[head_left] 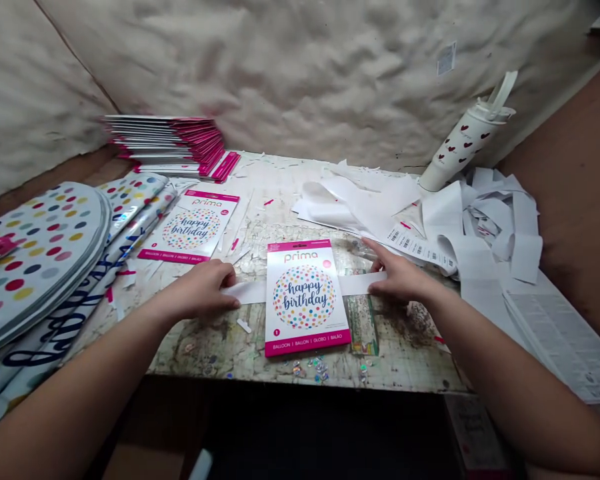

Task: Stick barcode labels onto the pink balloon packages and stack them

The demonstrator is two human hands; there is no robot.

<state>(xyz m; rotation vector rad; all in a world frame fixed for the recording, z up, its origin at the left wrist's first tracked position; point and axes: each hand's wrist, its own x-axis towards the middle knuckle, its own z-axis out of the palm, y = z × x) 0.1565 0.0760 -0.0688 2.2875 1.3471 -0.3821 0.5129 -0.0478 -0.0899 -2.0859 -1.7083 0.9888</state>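
A pink-and-white balloon packet (307, 300) printed "happy birthday" lies face up near the table's front edge. A white paper strip (253, 292) passes beneath it and sticks out on both sides. My left hand (207, 290) pinches the strip's left end, a short way from the packet. At the other side, my right hand (400, 273) grips the right end between thumb and fingers, with the index finger stretched out. Behind my left hand lies a second packet (191, 227) of the same print.
A tall stack of packets (173, 143) stands at the back left. Dotted foil balloons (40, 267) pile up on the left. Barcode labels (415, 243), white paper strips (480, 220) and a heart-patterned tumbler (460, 143) are on the right. Confetti (317, 369) lies along the front edge.
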